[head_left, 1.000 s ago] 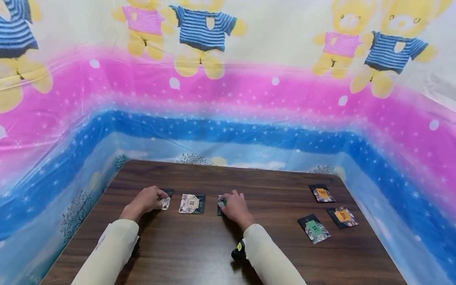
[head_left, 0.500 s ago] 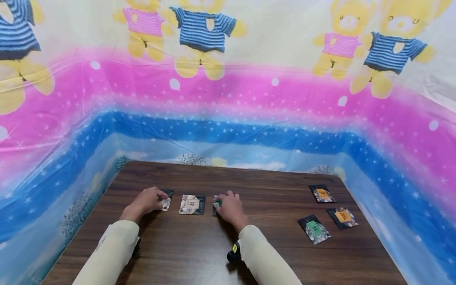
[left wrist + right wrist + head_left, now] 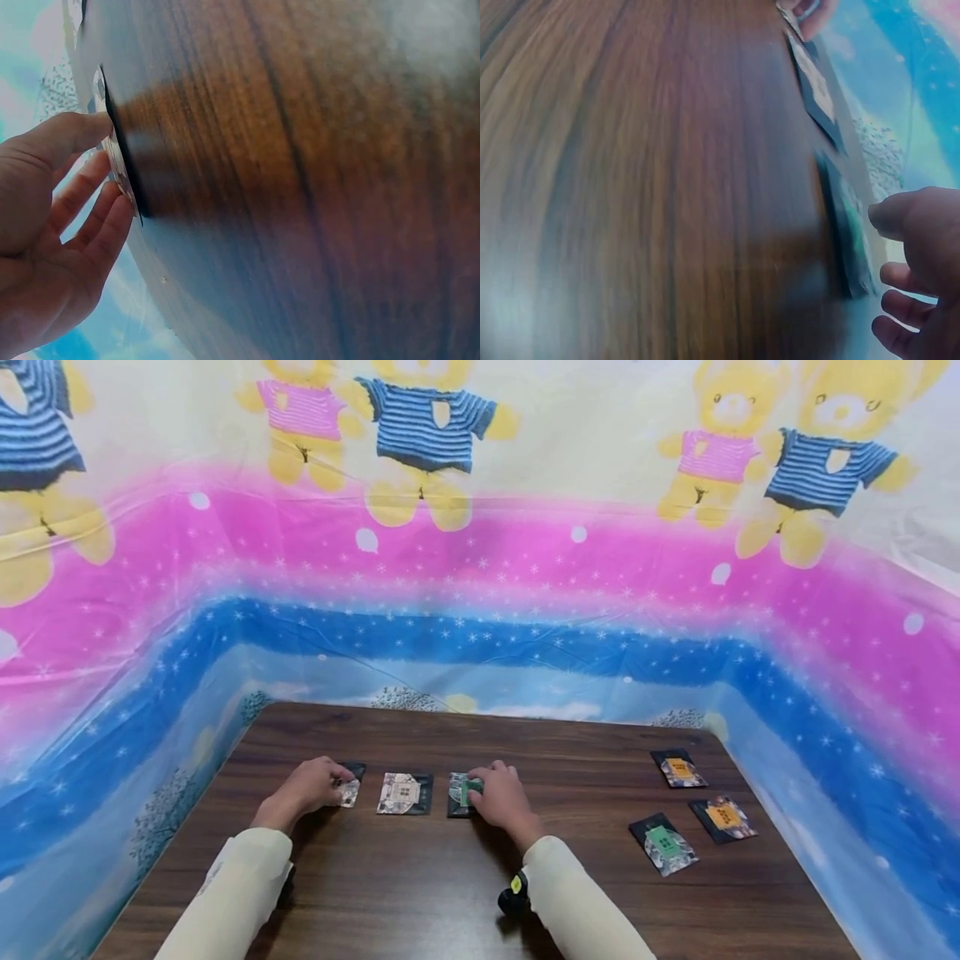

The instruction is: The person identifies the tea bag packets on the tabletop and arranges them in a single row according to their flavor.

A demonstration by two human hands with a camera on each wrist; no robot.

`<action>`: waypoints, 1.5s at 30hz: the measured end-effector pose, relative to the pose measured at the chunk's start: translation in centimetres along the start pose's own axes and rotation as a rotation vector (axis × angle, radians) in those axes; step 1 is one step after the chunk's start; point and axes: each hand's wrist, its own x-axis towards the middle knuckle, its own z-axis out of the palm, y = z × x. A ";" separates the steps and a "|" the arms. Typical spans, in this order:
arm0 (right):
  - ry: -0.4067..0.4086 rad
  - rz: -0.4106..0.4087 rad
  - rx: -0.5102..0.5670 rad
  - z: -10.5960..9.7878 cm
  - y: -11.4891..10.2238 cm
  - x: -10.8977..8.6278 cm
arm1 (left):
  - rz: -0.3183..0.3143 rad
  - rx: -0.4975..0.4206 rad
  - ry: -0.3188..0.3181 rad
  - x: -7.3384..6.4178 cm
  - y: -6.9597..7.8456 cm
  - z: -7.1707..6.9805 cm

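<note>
In the head view, a dark flat packet with a patterned light side (image 3: 348, 786) lies at the left of a row on the brown wooden table. My left hand (image 3: 307, 787) rests on it, partly covering it; the left wrist view shows thumb and fingertips (image 3: 120, 206) at its surface, spread apart. A packet with a beige label (image 3: 403, 793) lies in the middle of the row. At the row's right end is a packet with a green label (image 3: 459, 795), flat on the table. My right hand (image 3: 504, 797) overlaps its right side, though the right wrist view shows thumb and fingers apart beside it.
Several more packets lie at the table's right: two with orange labels, one at the back (image 3: 678, 768) and one in front (image 3: 722, 818), and a green-labelled one (image 3: 663, 843). A patterned cloth (image 3: 480, 635) hangs behind the table (image 3: 405, 893) and along its sides.
The right hand moved slightly left with the green-labelled packet, bringing it closer to the beige one, then drew back to the right, uncovering more of it. The left hand stayed in place.
</note>
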 end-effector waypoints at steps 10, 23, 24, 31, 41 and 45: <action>0.039 -0.016 0.055 -3.4 4.7 -2.2 | -0.003 -0.011 -0.007 0.1 0.3 -0.3; -0.086 0.121 0.072 -8.6 13.2 -5.9 | -0.014 -0.017 -0.023 0.0 0.0 -0.7; -0.097 0.126 0.073 -9.0 13.8 -6.2 | -0.015 -0.015 -0.023 0.0 0.0 -0.7; -0.153 0.168 0.069 -11.0 17.3 -8.9 | -0.006 -0.028 -0.017 -0.2 0.0 -0.4; -0.229 0.267 0.053 -13.0 19.9 -12.0 | 0.009 -0.035 -0.019 0.1 -0.2 -0.2; -0.291 0.300 0.021 -13.0 20.8 -12.5 | 0.009 -0.031 -0.017 0.0 -0.2 -0.1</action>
